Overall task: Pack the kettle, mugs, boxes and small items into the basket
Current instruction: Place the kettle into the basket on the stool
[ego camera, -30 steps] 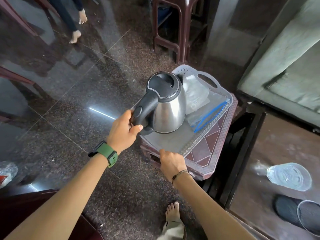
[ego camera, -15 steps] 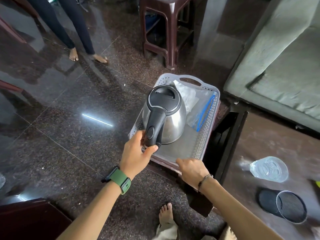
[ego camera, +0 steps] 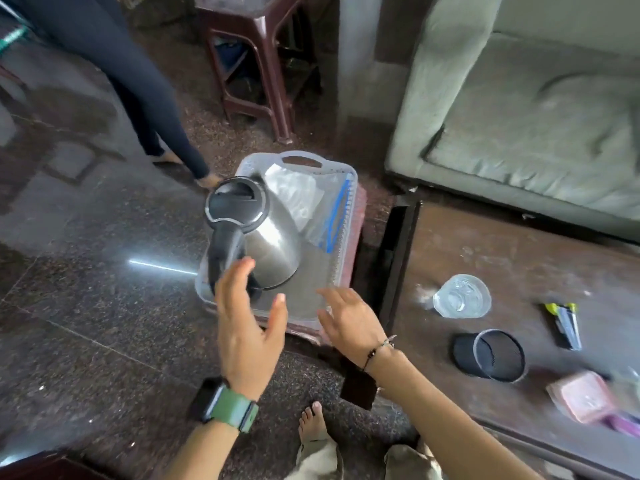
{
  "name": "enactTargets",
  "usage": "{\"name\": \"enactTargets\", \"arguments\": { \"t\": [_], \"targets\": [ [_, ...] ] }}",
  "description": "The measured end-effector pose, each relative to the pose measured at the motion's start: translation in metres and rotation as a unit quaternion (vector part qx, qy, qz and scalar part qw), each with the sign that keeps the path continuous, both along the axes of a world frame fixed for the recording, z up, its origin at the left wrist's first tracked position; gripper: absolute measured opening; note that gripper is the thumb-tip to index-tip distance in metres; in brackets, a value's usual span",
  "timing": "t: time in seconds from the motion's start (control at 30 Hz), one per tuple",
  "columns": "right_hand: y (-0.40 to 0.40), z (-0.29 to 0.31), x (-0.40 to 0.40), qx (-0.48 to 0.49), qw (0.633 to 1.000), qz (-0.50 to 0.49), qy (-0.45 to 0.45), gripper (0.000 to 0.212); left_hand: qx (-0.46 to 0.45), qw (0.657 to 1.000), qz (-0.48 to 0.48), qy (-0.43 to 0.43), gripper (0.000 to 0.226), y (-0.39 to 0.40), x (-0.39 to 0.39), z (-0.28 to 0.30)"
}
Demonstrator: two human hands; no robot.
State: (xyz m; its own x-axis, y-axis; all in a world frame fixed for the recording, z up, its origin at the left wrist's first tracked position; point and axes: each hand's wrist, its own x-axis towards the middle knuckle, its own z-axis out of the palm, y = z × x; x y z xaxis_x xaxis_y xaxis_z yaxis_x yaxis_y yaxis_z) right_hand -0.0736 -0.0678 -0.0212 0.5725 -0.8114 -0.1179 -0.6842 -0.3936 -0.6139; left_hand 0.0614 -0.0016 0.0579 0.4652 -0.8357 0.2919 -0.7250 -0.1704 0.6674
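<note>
left hand spread wide, palm open, empty, just short of the black handle of the kettle; right hand open too, fingers loose, gripping nothing, over the near rim of the basket; kettle upright inside the basket beside a zip bag

Dark speckled stone floor, polished, w/ a bright strip of light reflecting off it. Maroon plastic stool up top, grey-green sofa at right. Low brown table near it, dusty-looking surface, though blur makes that hard to call.
</note>
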Motion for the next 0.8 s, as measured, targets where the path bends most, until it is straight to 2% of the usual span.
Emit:
{"name": "enactTargets", "arguments": {
  "t": [0.17,0.3,0.4,0.6,0.8],
  "targets": [
    [-0.021,0.016,-0.081,-0.021,0.992,-0.124,-0.014,0.036,0.023,0.994,-0.102,0.043,0.045,-0.032,-0.082,-0.006],
    [-0.037,0.014,-0.148,0.002,0.983,-0.184,0.022,0.038,0.065,0.982,-0.159,0.082,0.042,-0.052,-0.129,-0.023],
    [-0.05,0.01,-0.193,0.006,0.973,-0.222,0.06,0.046,0.133,0.961,-0.214,0.113,0.046,-0.064,-0.161,-0.044],
    [-0.087,-0.014,-0.254,0.101,0.961,-0.209,0.152,0.08,0.337,0.892,-0.29,0.081,0.073,-0.099,-0.213,-0.099],
    [-0.111,-0.051,-0.267,0.214,0.959,-0.114,0.149,0.086,0.411,0.862,-0.29,0.068,0.093,-0.125,-0.237,-0.145]
  ]
}}
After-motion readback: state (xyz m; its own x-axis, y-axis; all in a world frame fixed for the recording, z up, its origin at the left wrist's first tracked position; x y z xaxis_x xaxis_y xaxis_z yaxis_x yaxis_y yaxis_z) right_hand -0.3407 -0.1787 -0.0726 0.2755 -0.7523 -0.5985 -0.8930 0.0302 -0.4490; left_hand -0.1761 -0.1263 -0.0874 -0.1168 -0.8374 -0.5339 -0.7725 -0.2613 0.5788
